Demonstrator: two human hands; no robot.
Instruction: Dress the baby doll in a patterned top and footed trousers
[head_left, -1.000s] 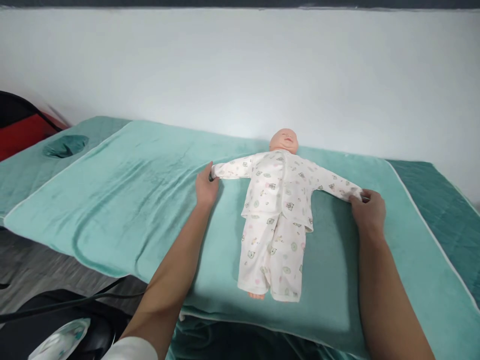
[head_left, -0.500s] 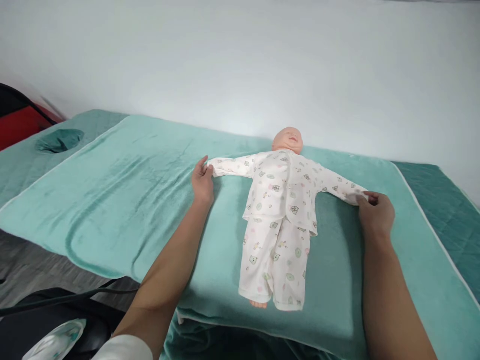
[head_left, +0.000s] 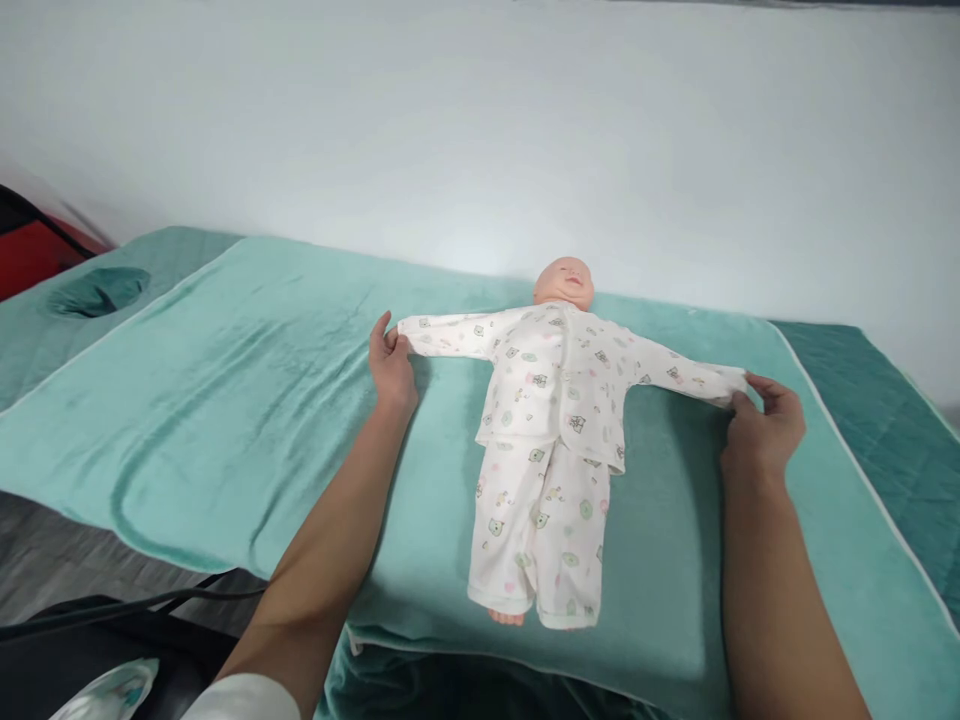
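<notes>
A baby doll (head_left: 564,281) lies on its back on a teal towel (head_left: 247,400), dressed in a white printed shirt (head_left: 559,385) and matching trousers (head_left: 540,535). Both shirt sleeves are stretched straight out to the sides. My left hand (head_left: 390,365) pinches the cuff of the sleeve on the left. My right hand (head_left: 765,425) pinches the cuff of the sleeve on the right. One doll foot shows below a trouser leg.
The towel covers a darker teal massage bed (head_left: 892,400) with a face hole (head_left: 94,293) at the far left. A white wall runs behind. A red and black object (head_left: 30,255) sits at the left edge, dark cables (head_left: 112,605) and a printed cloth (head_left: 112,690) lie below.
Both hands have drawn the sleeve cuffs outward, so the sleeves lie longer and straighter. My right hand has shifted right, my left hand left.
</notes>
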